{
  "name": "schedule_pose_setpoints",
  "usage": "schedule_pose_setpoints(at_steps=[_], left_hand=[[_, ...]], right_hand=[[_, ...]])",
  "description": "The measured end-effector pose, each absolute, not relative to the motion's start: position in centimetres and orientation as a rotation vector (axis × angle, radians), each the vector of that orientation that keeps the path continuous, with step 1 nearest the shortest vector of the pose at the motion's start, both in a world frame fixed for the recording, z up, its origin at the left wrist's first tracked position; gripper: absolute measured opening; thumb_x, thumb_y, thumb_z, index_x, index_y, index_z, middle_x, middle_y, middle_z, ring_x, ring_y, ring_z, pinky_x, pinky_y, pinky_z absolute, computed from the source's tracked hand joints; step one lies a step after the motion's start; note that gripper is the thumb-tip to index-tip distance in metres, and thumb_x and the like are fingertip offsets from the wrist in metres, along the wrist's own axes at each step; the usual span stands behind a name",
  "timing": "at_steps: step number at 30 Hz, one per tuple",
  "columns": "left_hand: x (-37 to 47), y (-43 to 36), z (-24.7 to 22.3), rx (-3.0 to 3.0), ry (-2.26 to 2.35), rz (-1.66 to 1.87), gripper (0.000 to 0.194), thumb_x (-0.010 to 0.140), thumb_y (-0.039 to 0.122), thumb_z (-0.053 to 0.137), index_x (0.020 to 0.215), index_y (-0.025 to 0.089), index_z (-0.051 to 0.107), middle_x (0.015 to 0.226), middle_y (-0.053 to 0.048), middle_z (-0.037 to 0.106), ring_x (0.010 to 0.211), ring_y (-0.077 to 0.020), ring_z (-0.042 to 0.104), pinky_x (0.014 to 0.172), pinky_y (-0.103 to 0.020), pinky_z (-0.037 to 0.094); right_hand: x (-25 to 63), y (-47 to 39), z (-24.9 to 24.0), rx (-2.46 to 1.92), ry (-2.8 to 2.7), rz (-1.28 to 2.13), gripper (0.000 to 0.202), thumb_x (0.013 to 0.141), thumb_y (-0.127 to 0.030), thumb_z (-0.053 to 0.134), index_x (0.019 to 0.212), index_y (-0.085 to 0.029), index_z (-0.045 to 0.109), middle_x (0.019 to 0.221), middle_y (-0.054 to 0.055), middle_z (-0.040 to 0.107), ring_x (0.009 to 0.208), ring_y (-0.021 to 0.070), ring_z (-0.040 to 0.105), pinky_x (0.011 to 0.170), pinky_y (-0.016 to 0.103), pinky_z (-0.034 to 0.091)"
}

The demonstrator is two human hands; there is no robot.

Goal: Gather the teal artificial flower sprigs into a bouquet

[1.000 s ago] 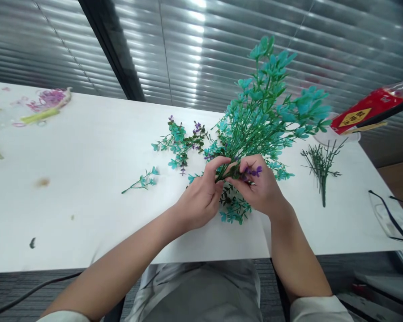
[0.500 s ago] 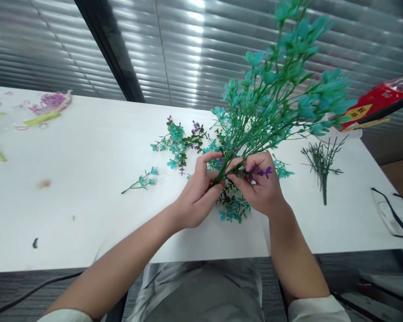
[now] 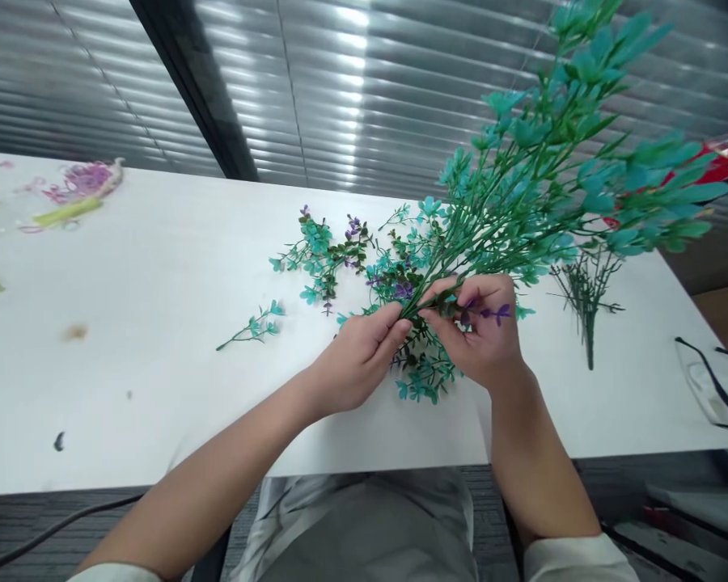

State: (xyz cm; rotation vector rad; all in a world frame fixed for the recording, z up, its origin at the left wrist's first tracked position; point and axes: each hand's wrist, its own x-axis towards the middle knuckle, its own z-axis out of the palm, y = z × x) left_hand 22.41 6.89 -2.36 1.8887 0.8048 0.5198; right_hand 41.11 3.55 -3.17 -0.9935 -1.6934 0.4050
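A large bunch of artificial stems with teal flowers [image 3: 522, 186] leans up and to the right over the table. My left hand [image 3: 364, 352] is closed around the lower ends of its stems. Close beside it, my right hand [image 3: 476, 327] pinches a sprig with purple tips [image 3: 494, 313] against the bunch's stems; the sprig's lower end is partly hidden by the fingers. Beneath and behind both hands lie loose teal and purple sprigs [image 3: 425, 376].
White table [image 3: 175, 339]; a cluster of teal and purple sprigs [image 3: 319, 255] and a single sprig [image 3: 255, 327] lie left of the hands. Bare dark stems [image 3: 588, 315] and glasses [image 3: 713, 388] are at right. Purple strands [image 3: 82, 182] lie far left, a red package [image 3: 725, 166] at far right.
The bunch has tipped further to the right, now covering more of the red package. My left hand's raised fingers have closed onto the stems. My right hand has shifted slightly right with the purple-tipped sprig.
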Motion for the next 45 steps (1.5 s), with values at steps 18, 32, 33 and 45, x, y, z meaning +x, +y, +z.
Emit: schedule_pose_setpoints(at_steps=[18, 32, 33, 45], left_hand=[[23.1, 6.6, -3.8, 1.602, 0.743, 0.638, 0.039, 0.103, 0.046, 0.035, 0.074, 0.02, 0.04, 0.059, 0.004, 0.041, 0.052, -0.0101, 0.036, 0.052, -0.026, 0.028], [23.5, 6.6, -3.9, 0.943, 0.495, 0.712, 0.041, 0.095, 0.053, 0.054, 0.076, 0.02, 0.04, 0.051, 0.011, 0.025, 0.039, -0.0035, 0.017, 0.038, -0.015, 0.018], [23.4, 6.6, -3.8, 0.918, 0.476, 0.71, 0.04, 0.096, 0.052, 0.052, 0.076, 0.02, 0.039, 0.05, 0.011, 0.024, 0.038, -0.0035, 0.016, 0.038, -0.015, 0.019], [23.7, 6.0, -4.6, 0.93, 0.441, 0.809, 0.042, 0.098, 0.053, 0.049, 0.076, 0.021, 0.034, 0.05, 0.011, 0.026, 0.037, -0.0046, 0.019, 0.039, -0.017, 0.021]], right_hand=[[40.5, 3.5, -3.6, -1.132, -1.625, 0.48, 0.034, 0.088, -0.014, 0.065, 0.11, -0.028, 0.043, 0.1, 0.002, 0.065, 0.096, 0.0177, 0.07, 0.07, 0.028, 0.059], [38.4, 4.3, -3.9, -1.063, -1.295, -0.112, 0.059, 0.081, -0.016, 0.072, 0.128, -0.032, 0.041, 0.12, 0.004, 0.052, 0.065, 0.0074, 0.056, 0.044, 0.02, 0.05], [38.1, 4.2, -3.8, -1.071, -1.241, -0.072, 0.057, 0.081, -0.017, 0.072, 0.125, -0.033, 0.041, 0.119, 0.003, 0.049, 0.058, 0.0048, 0.051, 0.043, 0.02, 0.048], [36.6, 3.4, -4.1, -1.172, -1.139, 0.725, 0.016, 0.084, -0.029, 0.073, 0.079, -0.019, 0.061, 0.056, -0.006, 0.05, 0.04, 0.0045, 0.037, 0.038, 0.021, 0.028]])
